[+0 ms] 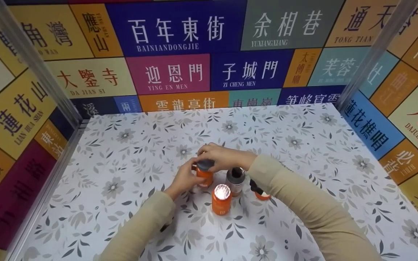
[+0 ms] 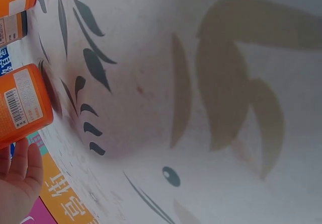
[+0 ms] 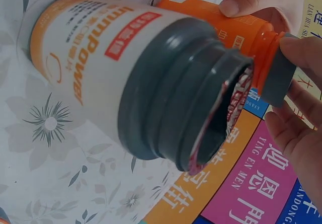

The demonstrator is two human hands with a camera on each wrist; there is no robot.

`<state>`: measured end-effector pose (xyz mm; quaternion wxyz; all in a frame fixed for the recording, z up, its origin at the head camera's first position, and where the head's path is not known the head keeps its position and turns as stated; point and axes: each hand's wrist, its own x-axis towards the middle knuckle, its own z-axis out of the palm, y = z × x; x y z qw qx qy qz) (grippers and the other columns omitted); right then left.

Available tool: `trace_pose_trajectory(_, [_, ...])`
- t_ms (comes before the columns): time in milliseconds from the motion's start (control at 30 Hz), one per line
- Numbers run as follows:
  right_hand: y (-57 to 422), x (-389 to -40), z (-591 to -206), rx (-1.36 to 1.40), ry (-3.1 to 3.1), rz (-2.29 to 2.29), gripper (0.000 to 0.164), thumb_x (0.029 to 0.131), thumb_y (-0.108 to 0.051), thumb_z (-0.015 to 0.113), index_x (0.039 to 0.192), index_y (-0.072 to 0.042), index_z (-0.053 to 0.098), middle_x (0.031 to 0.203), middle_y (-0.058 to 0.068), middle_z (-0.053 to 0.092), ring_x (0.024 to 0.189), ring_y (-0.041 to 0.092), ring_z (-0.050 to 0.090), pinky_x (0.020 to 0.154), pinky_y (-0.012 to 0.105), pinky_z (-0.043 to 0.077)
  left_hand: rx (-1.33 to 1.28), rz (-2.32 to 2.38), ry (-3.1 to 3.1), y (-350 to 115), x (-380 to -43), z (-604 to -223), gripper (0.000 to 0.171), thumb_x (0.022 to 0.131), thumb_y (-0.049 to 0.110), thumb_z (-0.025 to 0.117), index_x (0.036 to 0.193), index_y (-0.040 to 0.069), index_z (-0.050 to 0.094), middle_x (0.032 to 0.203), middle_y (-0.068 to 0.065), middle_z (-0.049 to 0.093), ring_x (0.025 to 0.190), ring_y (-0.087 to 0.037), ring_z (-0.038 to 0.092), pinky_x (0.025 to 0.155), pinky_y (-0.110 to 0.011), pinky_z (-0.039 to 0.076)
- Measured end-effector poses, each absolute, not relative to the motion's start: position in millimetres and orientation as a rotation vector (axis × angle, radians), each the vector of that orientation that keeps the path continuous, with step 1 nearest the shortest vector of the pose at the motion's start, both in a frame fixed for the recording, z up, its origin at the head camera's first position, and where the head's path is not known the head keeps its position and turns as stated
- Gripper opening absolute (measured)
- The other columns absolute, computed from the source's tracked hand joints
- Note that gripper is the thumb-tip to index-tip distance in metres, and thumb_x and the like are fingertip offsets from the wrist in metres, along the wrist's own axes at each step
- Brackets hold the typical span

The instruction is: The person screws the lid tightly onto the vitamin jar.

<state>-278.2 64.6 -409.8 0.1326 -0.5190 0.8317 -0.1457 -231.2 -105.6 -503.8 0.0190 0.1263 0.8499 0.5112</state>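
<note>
My left hand [image 1: 184, 178] grips an orange bottle [image 1: 205, 179] standing on the table, thumb on its near side. Over its top, my right hand [image 1: 227, 158] pinches the dark grey cap [image 1: 204, 165] between fingers and thumb. In the right wrist view the cap [image 3: 279, 78] sits at the mouth, with orange neck ridges showing below it. Right beside stands an uncapped bottle with a grey neck [image 1: 236, 177], torn foil around its mouth [image 3: 236, 108]. A second orange bottle [image 1: 221, 203], topped by shiny silver foil, stands nearer to me. The left wrist view catches fingers [image 2: 20, 166] below an orange bottle with a barcode label [image 2: 25, 103].
Another orange item [image 1: 262, 197] with a dark part lies partly hidden behind my right sleeve [image 1: 289, 185]. A floral-patterned cloth [image 1: 122, 159] covers the table. Printed panels [image 1: 176, 72] and clear corner posts surround it at the back and sides.
</note>
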Motion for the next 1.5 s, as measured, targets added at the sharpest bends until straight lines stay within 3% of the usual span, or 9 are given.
trace_pose_trajectory(533, [59.8, -275.5, -401.1, -1.497, 2.375, -0.221, 0.049, 0.08, -0.003, 0.064, 0.128, -0.01, 0.054, 0.132, 0.015, 0.048, 0.121, 0.029, 0.044, 0.102, 0.038, 0.035, 0.34, 1.638, 2.528, -111.4, -226.9, -517.9, 0.059, 0.073, 0.011, 0.076, 0.123, 0.003, 0.047, 0.112, -0.016, 0.056, 0.097, -0.028, 0.057, 0.083, -0.037, 0.049])
trace_pose_trajectory(767, [61.3, -277.4, -395.6, -1.602, 2.304, -0.096, 0.046, 0.081, 0.0, 0.063, 0.126, -0.006, 0.054, 0.133, 0.016, 0.049, 0.119, 0.029, 0.048, 0.1, 0.036, 0.039, 0.354, 1.644, 2.435, -115.9, -224.9, -526.1, 0.051, 0.075, 0.006, 0.071, 0.12, 0.001, 0.048, 0.114, -0.019, 0.055, 0.1, -0.031, 0.059, 0.083, -0.037, 0.049])
trace_pose_trajectory(1067, [60.1, -274.6, -399.5, -1.617, 2.371, -0.052, 0.044, 0.083, -0.007, 0.064, 0.125, -0.007, 0.054, 0.123, 0.012, 0.056, 0.111, 0.024, 0.054, 0.095, 0.032, 0.043, 0.272, 1.609, 2.44, -113.2, -226.1, -529.0, 0.051, 0.073, 0.005, 0.071, 0.12, 0.006, 0.05, 0.116, -0.014, 0.055, 0.099, -0.024, 0.057, 0.084, -0.035, 0.048])
trace_pose_trajectory(1367, [59.1, -273.6, -400.7, -1.688, 2.387, 0.114, 0.047, 0.082, -0.013, 0.067, 0.127, -0.02, 0.054, 0.111, 0.008, 0.056, 0.091, 0.021, 0.059, 0.08, 0.031, 0.05, 0.249, 1.697, 2.387, -108.8, -223.1, -530.3, 0.049, 0.072, 0.001, 0.071, 0.117, 0.004, 0.052, 0.114, -0.014, 0.055, 0.098, -0.024, 0.056, 0.082, -0.034, 0.048])
trace_pose_trajectory(1500, [57.7, -273.3, -400.2, -1.682, 2.397, 0.132, 0.045, 0.082, -0.015, 0.067, 0.126, -0.021, 0.055, 0.107, 0.009, 0.055, 0.087, 0.021, 0.058, 0.076, 0.03, 0.05, 0.233, 1.672, 2.408, -107.2, -223.4, -529.1, 0.049, 0.071, 0.002, 0.071, 0.117, 0.007, 0.053, 0.112, -0.01, 0.056, 0.097, -0.022, 0.055, 0.084, -0.034, 0.047])
